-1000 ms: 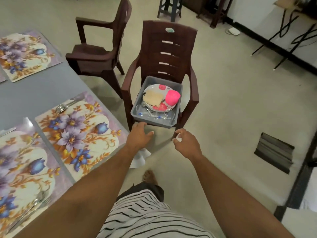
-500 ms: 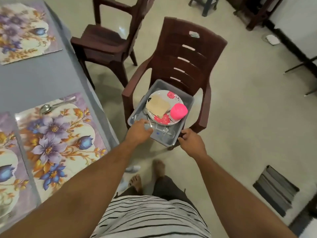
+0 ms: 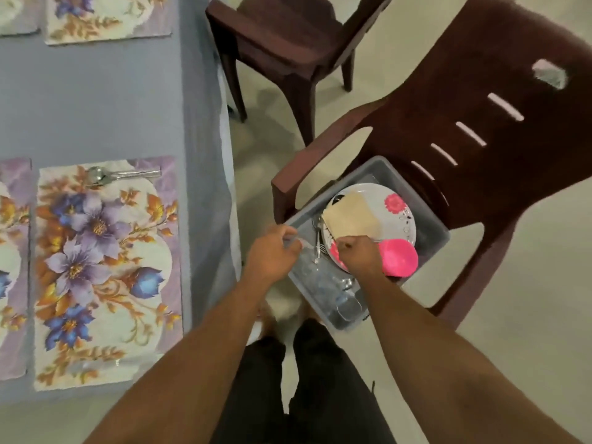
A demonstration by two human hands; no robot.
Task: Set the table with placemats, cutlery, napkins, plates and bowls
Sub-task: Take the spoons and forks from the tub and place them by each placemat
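While both hands reach the tub, spoon handle points right, lengthwise across placemat.

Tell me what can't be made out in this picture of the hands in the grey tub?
Head view only:
- What the left hand pinches: a thin clear or metal piece, blurred.
- What the right hand's fingers hold: hidden under the hand.
- Cutlery in the tub: kinds too blurred.
- Plate: partly covered by the beige napkin and pink bowl.
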